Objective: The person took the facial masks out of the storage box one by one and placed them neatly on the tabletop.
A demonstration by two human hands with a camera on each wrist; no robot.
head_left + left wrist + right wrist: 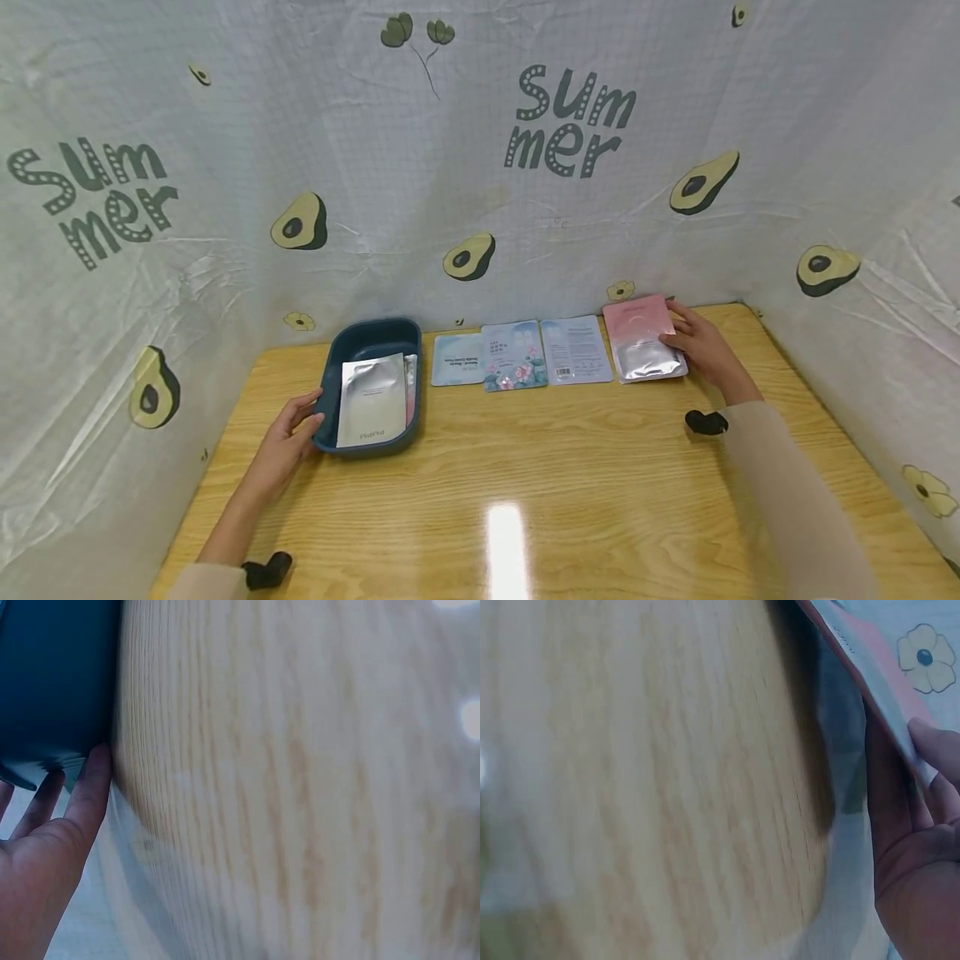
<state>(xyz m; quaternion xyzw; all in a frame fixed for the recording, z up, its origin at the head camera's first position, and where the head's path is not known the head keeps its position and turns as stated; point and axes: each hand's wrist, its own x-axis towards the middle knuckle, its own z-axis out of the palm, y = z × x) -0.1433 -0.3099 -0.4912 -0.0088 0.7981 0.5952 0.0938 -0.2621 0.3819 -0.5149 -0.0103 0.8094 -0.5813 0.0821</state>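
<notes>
Pink-and-silver sachet (641,333), edge pinched in the outstretched right grip (702,343); left grip (288,429), fingers extended, touches the blue tray (377,337).

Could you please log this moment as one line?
left hand: touches bin; right hand: pinches pink packet; bin: other packets inside; table: three bluish packets between

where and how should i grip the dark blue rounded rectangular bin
Probably pinch the dark blue bin by its left rim, coming from the left: its walls rise around an open top, the wooden table leaves room there, and the left hand touches that side; a pale blue rectangular packet lies close on the right.
</notes>
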